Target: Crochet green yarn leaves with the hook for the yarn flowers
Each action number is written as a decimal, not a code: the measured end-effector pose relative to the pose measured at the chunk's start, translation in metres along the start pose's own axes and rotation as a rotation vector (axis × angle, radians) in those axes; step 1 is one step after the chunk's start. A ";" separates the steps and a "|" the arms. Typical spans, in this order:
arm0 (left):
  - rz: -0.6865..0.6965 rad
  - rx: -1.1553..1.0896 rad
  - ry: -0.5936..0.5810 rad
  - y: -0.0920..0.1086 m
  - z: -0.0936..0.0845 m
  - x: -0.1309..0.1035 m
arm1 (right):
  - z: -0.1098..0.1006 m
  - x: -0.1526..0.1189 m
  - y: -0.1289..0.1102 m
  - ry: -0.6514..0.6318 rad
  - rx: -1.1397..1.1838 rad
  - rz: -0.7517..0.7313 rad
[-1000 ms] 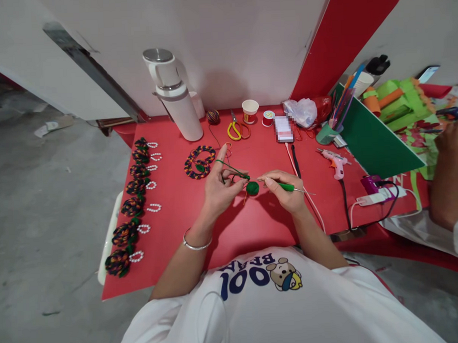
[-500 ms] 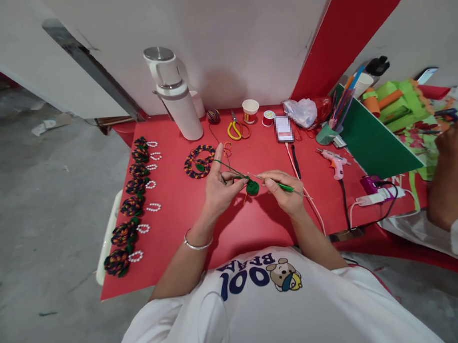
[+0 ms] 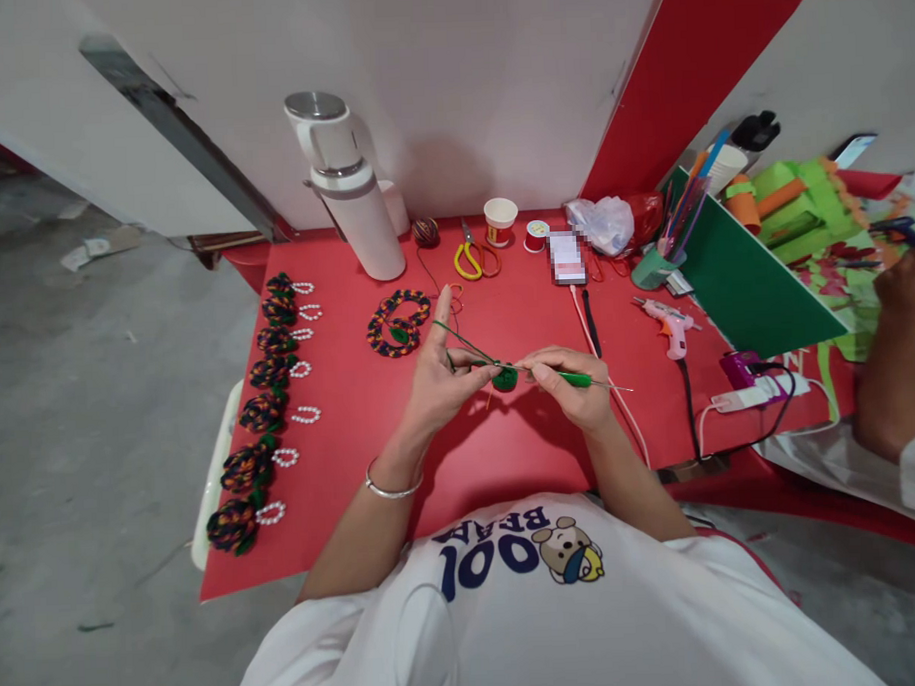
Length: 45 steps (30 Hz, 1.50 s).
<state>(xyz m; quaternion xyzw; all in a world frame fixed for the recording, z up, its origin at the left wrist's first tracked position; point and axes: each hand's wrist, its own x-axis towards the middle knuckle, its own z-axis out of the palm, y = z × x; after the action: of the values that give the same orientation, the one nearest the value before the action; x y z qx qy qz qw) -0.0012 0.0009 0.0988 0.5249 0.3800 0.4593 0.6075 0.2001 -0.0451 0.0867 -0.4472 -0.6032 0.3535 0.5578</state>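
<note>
Right hand (image 3: 571,391), right of the round dark-green yarn piece (image 3: 507,380), grips the slim green-handled metal hook (image 3: 577,379), axis crosswise, tip end at the piece's far edge. Left hand (image 3: 444,385), equally near, pinches that edge from the left.

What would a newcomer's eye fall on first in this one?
Probably the red table and, over its middle, the left hand pinching a green yarn piece and the right hand holding a green-handled hook. Next, the dark multicoloured yarn flowers lined up along its left edge, white bead loops beside them. The tall white flask also stands out at the back left.
</note>
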 end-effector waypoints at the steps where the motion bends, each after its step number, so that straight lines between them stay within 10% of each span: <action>1: 0.001 -0.003 0.003 0.000 0.000 0.000 | 0.001 0.000 0.003 0.033 0.033 0.015; 19: 0.022 -0.056 0.070 -0.012 0.009 0.005 | 0.032 0.005 0.002 0.182 0.112 0.271; 30: 0.399 0.690 0.190 -0.011 -0.022 0.013 | 0.022 0.005 0.000 0.156 0.030 0.263; 39: 0.142 -0.276 -0.044 0.002 -0.023 0.011 | 0.015 0.004 0.001 0.200 0.027 0.265; 45: 0.224 -0.142 0.052 0.011 -0.025 0.018 | 0.016 0.002 0.000 0.191 0.012 0.253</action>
<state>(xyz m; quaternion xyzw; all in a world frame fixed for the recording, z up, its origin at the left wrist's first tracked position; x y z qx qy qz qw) -0.0214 0.0262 0.1061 0.5076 0.3012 0.5633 0.5782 0.1842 -0.0424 0.0856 -0.5476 -0.4843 0.3805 0.5664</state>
